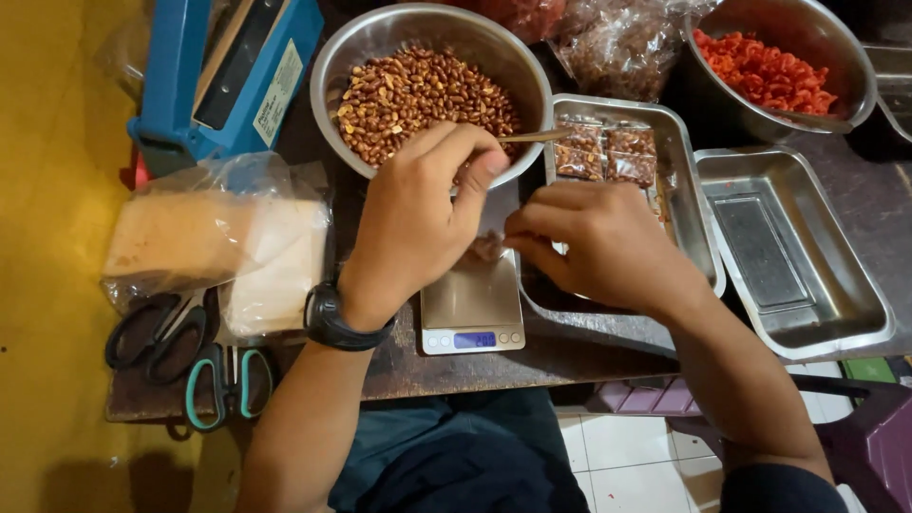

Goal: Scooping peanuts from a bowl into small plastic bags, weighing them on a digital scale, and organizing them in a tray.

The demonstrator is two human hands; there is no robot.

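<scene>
Clear small bag (489, 242) of peanuts sits upright on pocket scale (472, 309), so weight reads while filling. Right hand (594, 242) pinches bag mouth open. Left hand (418, 214) grips spoon (532, 137) over bag, just below steel bowl of peanuts (427, 90). Filled packets (605, 150) lie in tray (689, 190) beside.

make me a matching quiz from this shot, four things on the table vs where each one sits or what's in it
Things:
1. round steel bowl
2. small digital scale
3. two pairs of scissors
4. far-right steel tray

Places or contents:
A. at the table's near-left corner, beside the plastic bags
B. holds nothing but a flat steel insert
C. full of brown peanuts
D. under the left hand and right hand, display lit blue

Pairs: 1-C, 2-D, 3-A, 4-B
</scene>
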